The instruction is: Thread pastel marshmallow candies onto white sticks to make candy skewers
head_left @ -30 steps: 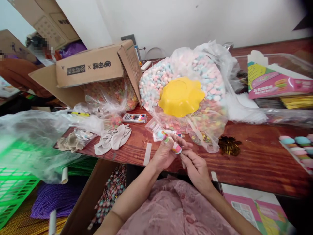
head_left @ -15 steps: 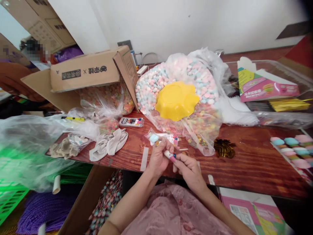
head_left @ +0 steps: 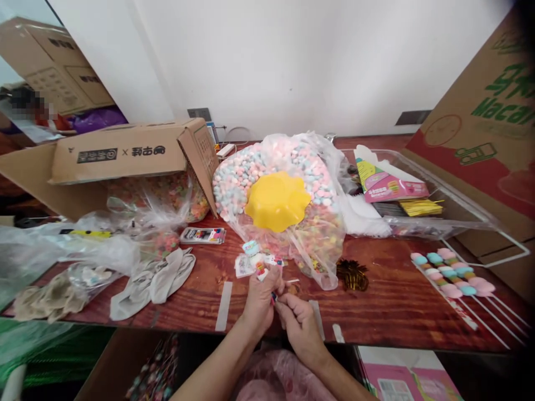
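Head view, hands low at the front edge of the table (head_left: 401,303). I see the left hand (head_left: 259,301) closed around a small stack of wrapped candies (head_left: 256,262); the top pieces stick up above the thumb, a pale blue one uppermost. The right hand (head_left: 297,320) sits just beside it, thumb and forefinger pinched on something small and coloured at the point where the two hands meet. I cannot tell what that piece is, nor whether it belongs to the stack.

Behind the hands lies a big clear bag (head_left: 292,223) of pastel sweets, a yellow bowl (head_left: 277,200) resting on top. Left of that, a tipped carton (head_left: 125,159) over another bag of coloured sweets. White gloves (head_left: 156,278) lie on the table left of the hands. Gold foil (head_left: 352,274) lies right of the bag's lower corner. Candy skewers (head_left: 453,274) lie well apart at the far right. A clear tray (head_left: 455,214) holds a pink box (head_left: 387,184).
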`<state>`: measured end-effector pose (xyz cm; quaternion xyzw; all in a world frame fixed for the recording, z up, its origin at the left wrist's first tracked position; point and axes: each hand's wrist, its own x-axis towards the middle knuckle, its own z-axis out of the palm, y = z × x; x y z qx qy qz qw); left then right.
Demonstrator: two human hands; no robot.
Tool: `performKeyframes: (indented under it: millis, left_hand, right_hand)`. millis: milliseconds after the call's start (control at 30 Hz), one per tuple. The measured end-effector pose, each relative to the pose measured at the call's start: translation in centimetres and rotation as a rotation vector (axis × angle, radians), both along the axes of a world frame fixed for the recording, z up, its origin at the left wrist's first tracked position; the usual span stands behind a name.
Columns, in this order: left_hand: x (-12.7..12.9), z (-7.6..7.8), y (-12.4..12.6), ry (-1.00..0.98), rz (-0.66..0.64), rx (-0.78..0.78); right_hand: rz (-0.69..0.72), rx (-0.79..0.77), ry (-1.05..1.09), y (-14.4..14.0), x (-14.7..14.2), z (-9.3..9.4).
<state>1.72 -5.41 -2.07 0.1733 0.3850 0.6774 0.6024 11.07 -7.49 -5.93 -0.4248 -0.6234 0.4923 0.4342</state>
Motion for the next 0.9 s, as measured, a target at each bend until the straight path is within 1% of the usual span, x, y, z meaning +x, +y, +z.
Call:
performKeyframes:
  millis: [133, 200, 267, 300, 367, 400, 433, 467, 500, 533, 600, 633, 667, 700, 733, 767, 800, 867, 900]
  left_hand:
    - [1.1, -0.5, 0.0, 0.056, -0.016, -0.053]
    - [1.3, -0.8, -0.1, 0.079, -0.037, -0.095]
    - [0.9, -0.9, -0.1, 0.144, -0.051, -0.122]
    - [0.5, -0.9, -0.2, 0.185, -0.062, -0.131]
    - [-0.8, -0.7, -0.3, 0.254, -0.118, -0.151]
    - [-1.5, -0.5, -0.4, 0.287, -0.188, -0.161]
    - [-2.1, -0.3, -0.6, 0.314, -0.293, -0.178]
    - [-2.5, 0.0, -0.8, 0.33, -0.433, -0.206]
    - [-2.8, 0.2, -1.1, 0.332, -0.605, -0.242]
    - [-2.9, 0.4, -1.4, 0.316, -0.801, -0.279]
    - [-2.8, 0.8, -1.8, 0.252, -1.16, -0.338]
    - [-2.6, 1.0, -1.9, 0.247, -1.29, -0.357]
    - [-2.5, 1.2, -1.9, 0.289, -1.374, -0.367]
    - [-2.5, 1.4, -1.9, 0.384, -1.418, -0.36]
    - [-2.5, 1.6, -1.8, 0.535, -1.429, -0.326]
    - [-2.6, 1.9, -1.8, 0.735, -1.425, -0.253]
    - [-2.7, 2.2, -1.7, 0.973, -1.417, -0.146]
    - [-2.6, 2.8, -1.9, 1.487, -1.365, 0.124]
    - [-2.5, 3.2, -2.1, 1.725, -1.308, 0.233]
  right_hand:
    - [-0.06, -0.002, 0.039, 0.3, -0.1, -0.2]
    - [-0.069, 0.054, 0.026, 0.6, 0.1, -0.4]
    - [-0.023, 0.172, -0.051, 1.0, 0.7, -0.4]
    - [0.014, 0.26, -0.105, 1.2, 1.2, -0.2]
    - [0.058, 0.503, -0.22, 1.8, 2.7, 0.6]
    - [0.051, 0.656, -0.276, 2.2, 3.6, 1.2]
    - [0.027, 0.817, -0.34, 2.8, 4.5, 1.8]
    - [0.021, 0.973, -0.417, 3.4, 5.3, 2.5]
    - [0.04, 1.088, -0.5, 4.1, 6.0, 3.2]
    - [0.1, 1.19, -0.563, 4.9, 6.5, 3.7]
    - [0.367, 1.345, -0.636, 6.3, 7.0, 4.3]
    - [0.505, 1.373, -0.641, 6.9, 7.0, 4.4]
    - [0.634, 1.34, -0.674, 7.2, 6.9, 4.4]
    - [0.743, 1.255, -0.727, 7.4, 6.7, 4.4]
    - [0.833, 1.117, -0.79, 7.5, 6.5, 4.4]
    - [0.914, 0.936, -0.847, 7.4, 6.3, 4.5]
    - [0.993, 0.731, -0.876, 7.4, 6.1, 4.8]
    - [1.137, 0.293, -0.848, 7.6, 5.8, 5.6]
    - [1.203, 0.06, -0.811, 7.9, 5.7, 6.0]
